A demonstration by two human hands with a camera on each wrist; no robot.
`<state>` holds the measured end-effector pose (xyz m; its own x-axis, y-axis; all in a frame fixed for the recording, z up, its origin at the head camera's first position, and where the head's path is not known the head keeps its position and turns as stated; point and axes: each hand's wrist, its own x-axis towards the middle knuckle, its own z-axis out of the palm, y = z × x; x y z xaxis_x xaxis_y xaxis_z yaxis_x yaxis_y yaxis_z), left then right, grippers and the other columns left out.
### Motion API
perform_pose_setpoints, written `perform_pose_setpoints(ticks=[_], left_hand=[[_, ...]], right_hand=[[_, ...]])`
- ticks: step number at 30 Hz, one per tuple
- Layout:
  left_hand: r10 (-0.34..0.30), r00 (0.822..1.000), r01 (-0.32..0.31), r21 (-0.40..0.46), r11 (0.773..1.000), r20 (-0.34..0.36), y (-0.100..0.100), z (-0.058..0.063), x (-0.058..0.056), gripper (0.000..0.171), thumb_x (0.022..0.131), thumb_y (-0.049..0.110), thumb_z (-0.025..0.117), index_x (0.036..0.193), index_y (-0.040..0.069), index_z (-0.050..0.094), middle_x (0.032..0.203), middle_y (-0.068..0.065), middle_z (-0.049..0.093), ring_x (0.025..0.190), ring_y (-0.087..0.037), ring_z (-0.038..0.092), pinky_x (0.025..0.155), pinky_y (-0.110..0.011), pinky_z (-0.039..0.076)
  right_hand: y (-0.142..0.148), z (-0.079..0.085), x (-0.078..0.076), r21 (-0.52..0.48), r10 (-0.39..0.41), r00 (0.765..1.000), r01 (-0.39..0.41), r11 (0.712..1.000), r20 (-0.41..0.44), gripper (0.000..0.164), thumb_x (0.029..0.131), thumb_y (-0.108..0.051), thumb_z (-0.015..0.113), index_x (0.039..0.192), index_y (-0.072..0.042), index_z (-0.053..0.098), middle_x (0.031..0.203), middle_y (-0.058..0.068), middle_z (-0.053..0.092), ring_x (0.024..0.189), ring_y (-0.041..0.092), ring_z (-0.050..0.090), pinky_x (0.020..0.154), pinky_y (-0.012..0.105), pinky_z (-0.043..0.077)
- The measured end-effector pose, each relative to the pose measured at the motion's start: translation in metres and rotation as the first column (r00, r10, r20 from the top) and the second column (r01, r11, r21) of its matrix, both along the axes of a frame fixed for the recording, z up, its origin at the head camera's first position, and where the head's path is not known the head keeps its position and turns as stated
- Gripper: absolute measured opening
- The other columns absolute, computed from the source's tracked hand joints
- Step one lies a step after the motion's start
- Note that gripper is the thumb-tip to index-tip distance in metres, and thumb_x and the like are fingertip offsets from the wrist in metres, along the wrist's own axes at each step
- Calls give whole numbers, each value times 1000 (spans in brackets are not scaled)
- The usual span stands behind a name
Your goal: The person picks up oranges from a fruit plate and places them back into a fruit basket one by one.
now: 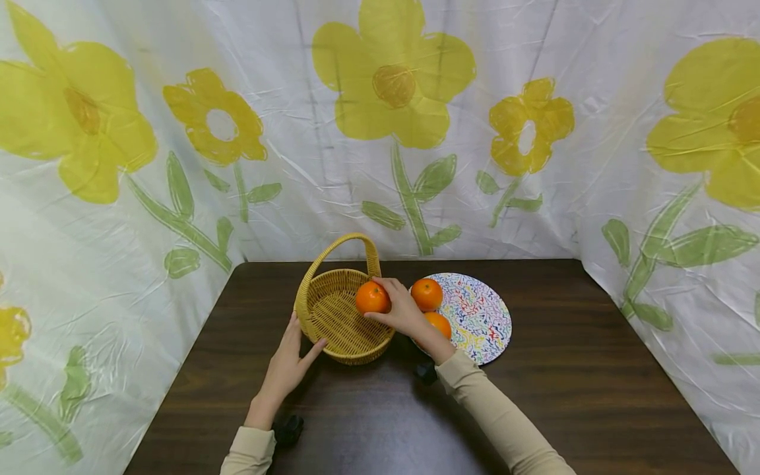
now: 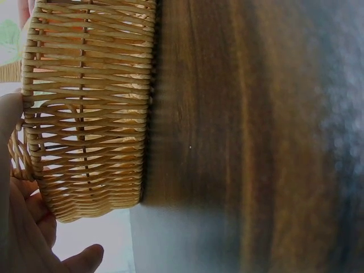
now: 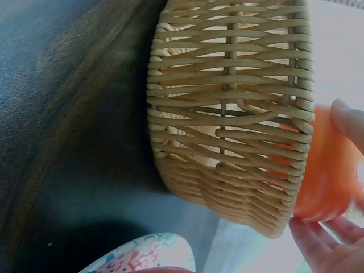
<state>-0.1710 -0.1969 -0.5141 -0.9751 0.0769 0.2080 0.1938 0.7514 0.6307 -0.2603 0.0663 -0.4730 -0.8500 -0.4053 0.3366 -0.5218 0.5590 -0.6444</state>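
Observation:
A yellow wicker basket [image 1: 341, 323] with a tall arched handle [image 1: 309, 270] stands upright on the table. My left hand [image 1: 285, 366] rests against its left side, fingers fairly straight and thumb spread along the front rim; the left wrist view has this hand beside the woven wall [image 2: 91, 114]. At the basket's inner right side, my right hand [image 1: 404, 310] grips an orange [image 1: 371, 297] between thumb and fingers. Through the weave in the right wrist view, the lower part of this orange [image 3: 327, 170] shows below the rim. The basket floor I see holds no fruit.
Right of the basket lies a round white plate [image 1: 489, 323] with a colourful squiggle pattern. Two oranges sit at its left side, one behind [image 1: 426, 294] and one in front [image 1: 438, 324], partly hidden by my right wrist. A flowered curtain [image 1: 332, 198] borders the dark wooden table [image 1: 570, 396].

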Motion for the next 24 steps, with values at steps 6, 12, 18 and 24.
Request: perform_pose_setpoints(ticks=[6, 12, 18, 24], left_hand=[[0, 1000, 0, 1, 1000, -9, 0, 0, -1, 78, 90, 46, 56, 149, 32, 7, 156, -4, 5, 143, -29, 9, 104, -60, 25], [-4, 1000, 4, 0, 1000, -11, -1, 0, -1, 77, 90, 49, 54, 150, 31, 9, 156, -2, 6, 143, -28, 8, 104, -60, 26], [-3, 1000, 3, 1, 1000, -7, -1, -1, 0, 78, 90, 50, 54, 150, 28, 9, 156, -5, 5, 143, -30, 8, 103, -62, 26], [1, 1000, -1, -4, 1000, -6, 0, -2, -1, 79, 90, 51, 52, 149, 32, 5, 156, -5, 4, 142, -33, 11, 102, -62, 27]], right_hand=[[-2, -2, -2, 25, -8, 1000, 8, 1000, 19, 79, 74, -37, 77, 139, -10, 42, 131, 11, 46, 116, 29, 50, 92, 46, 46], [-4, -6, -4, 45, -16, 999, 14, 999, 31, 78, 75, -33, 78, 139, -9, 41, 132, 11, 46, 117, 29, 51, 92, 46, 46], [-6, -7, -5, 44, -2, 1000, 2, 999, 14, 77, 75, -31, 78, 139, -9, 41, 132, 12, 46, 116, 29, 51, 93, 47, 45], [-8, -8, -7, 63, -1, 1000, 1, 998, 2, 77, 75, -34, 77, 139, -9, 41, 133, 11, 45, 117, 28, 51, 94, 46, 45]])
